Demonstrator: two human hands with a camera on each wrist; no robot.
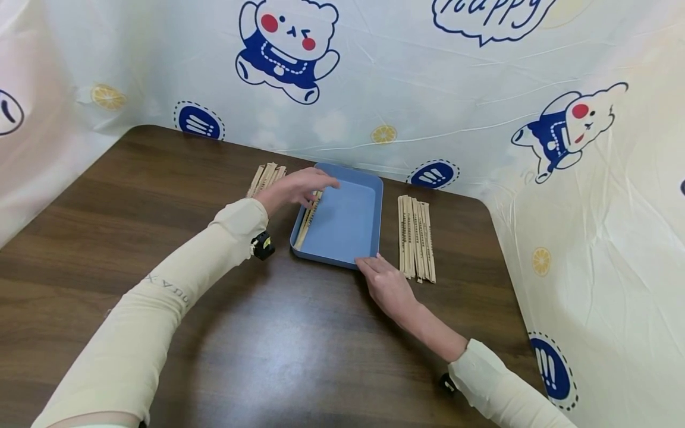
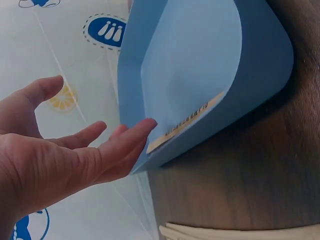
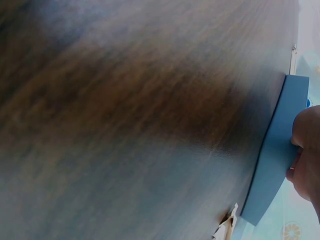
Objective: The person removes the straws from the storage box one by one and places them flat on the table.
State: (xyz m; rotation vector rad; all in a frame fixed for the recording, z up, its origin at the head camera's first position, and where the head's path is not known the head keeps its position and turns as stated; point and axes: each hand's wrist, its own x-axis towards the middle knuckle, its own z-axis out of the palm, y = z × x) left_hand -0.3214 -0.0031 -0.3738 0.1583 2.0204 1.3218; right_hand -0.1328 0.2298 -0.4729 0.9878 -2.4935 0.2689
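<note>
A shallow blue tray (image 1: 349, 221) lies on the table. One or more slim paper-wrapped sticks with dark print (image 1: 306, 224) rest along its left wall; the left wrist view also shows a wrapped stick (image 2: 187, 121) against that wall. My left hand (image 1: 302, 185) is over the tray's left side, fingers spread and thumb apart, holding nothing in the left wrist view. With thumb and fingers, my right hand (image 1: 389, 287) pinches the rim at the tray's near right corner. The right wrist view shows that hand (image 3: 309, 150) at the tray's outer wall (image 3: 275, 150).
Right of the tray lies a row of several paper-wrapped sticks (image 1: 416, 239). Another bunch of wrapped sticks (image 1: 266, 177) lies to its left, partly hidden behind my left hand. A printed curtain (image 1: 374, 77) hangs behind the brown wooden table (image 1: 299, 351).
</note>
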